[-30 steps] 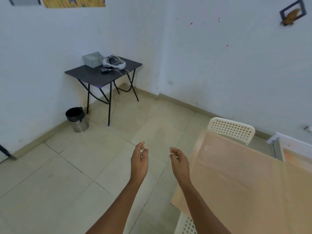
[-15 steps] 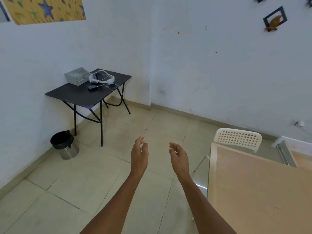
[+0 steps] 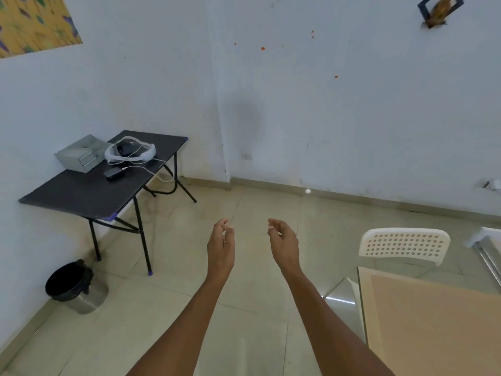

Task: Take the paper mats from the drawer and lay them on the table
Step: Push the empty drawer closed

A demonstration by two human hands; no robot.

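Observation:
Both of my hands are held out in front of me above the tiled floor, palms turned toward each other. My left hand (image 3: pixel 221 246) and my right hand (image 3: pixel 283 244) have loosely curled fingers and hold nothing. A light wooden table (image 3: pixel 433 327) fills the lower right corner, to the right of my right arm. No paper mats show anywhere. At the far right edge a white frame with a metal rail (image 3: pixel 488 248) is partly in view; I cannot tell whether it is the drawer.
A white perforated plastic chair (image 3: pixel 404 244) stands behind the wooden table. A small black folding table (image 3: pixel 81 194) against the left wall carries a grey box (image 3: pixel 78 154), a white headset (image 3: pixel 130 153) and cables. A black-lined bin (image 3: pixel 74 286) sits beneath it.
My view has swung to the right and tilted up, so the black table and bin slid left and the wooden table shrank into the lower right corner. My hands kept their pose.

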